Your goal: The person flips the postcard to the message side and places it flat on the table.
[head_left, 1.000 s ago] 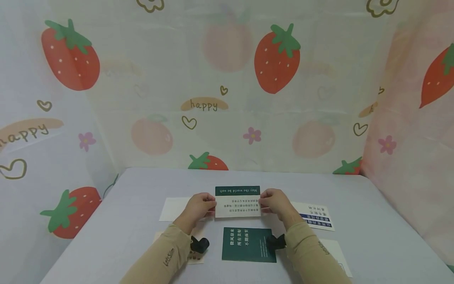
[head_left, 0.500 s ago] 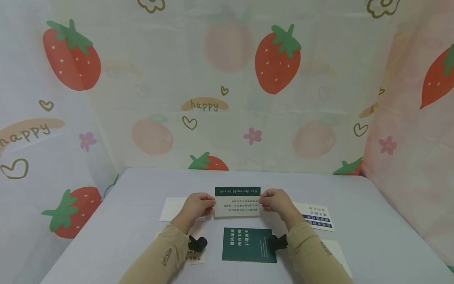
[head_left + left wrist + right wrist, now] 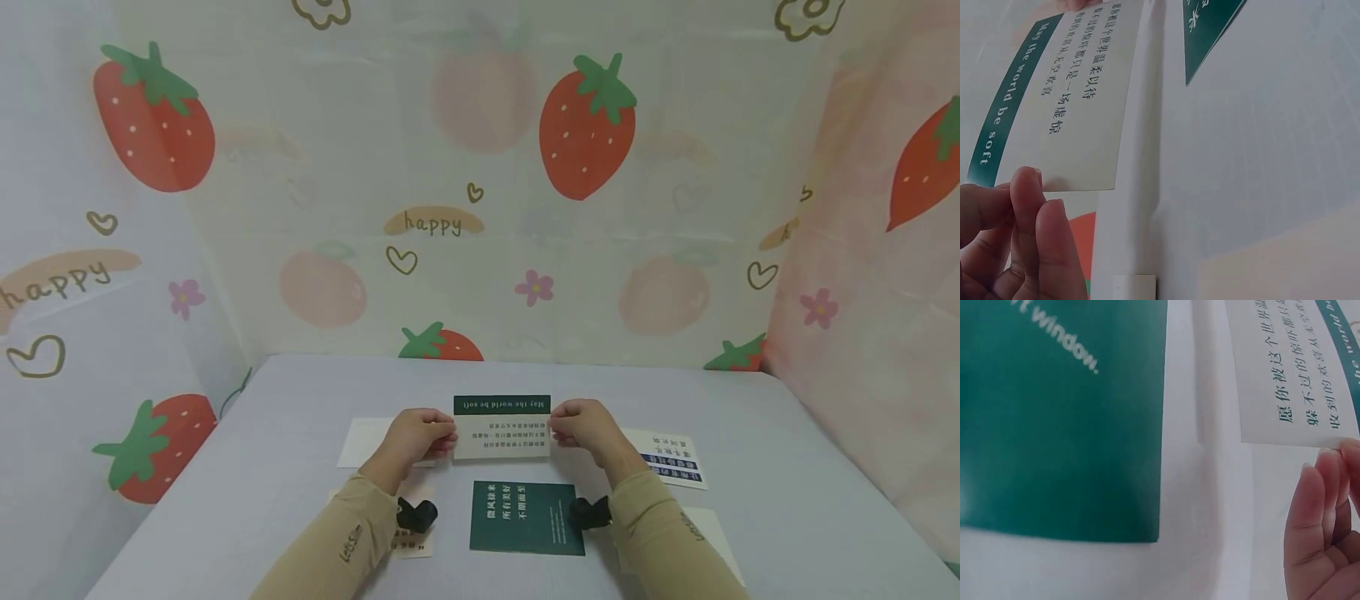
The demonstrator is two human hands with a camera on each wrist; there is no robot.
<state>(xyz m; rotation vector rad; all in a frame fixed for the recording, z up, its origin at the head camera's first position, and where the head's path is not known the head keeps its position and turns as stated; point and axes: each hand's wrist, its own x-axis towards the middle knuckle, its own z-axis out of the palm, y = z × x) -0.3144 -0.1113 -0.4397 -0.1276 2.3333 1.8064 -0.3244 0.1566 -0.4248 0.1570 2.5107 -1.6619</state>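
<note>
A white card [image 3: 501,436] with a dark green band reading "May the world be soft" is held up between both hands, its lettering upside down in the head view. My left hand [image 3: 414,437] pinches the card's left edge between thumb and fingers. At the opposite edge, the fingers of my right hand [image 3: 588,429] pinch it too. In the left wrist view, the thumb and fingertips [image 3: 1025,187] grip the card's short side. Directly below it on the table lies a dark green card [image 3: 525,517] with white lettering, which fills much of the right wrist view.
Other cards lie on the white table [image 3: 780,467]: a blank white card [image 3: 363,442] behind the left hand, a cream card [image 3: 414,546] partly under the left forearm, a card with blue bands [image 3: 671,458] at right, and a pale card [image 3: 708,533] by the right sleeve.
Both hands keep hold of the card in nearly the same place. The card's upper edge has tipped very slightly, and the left forearm has shifted a little left.
</note>
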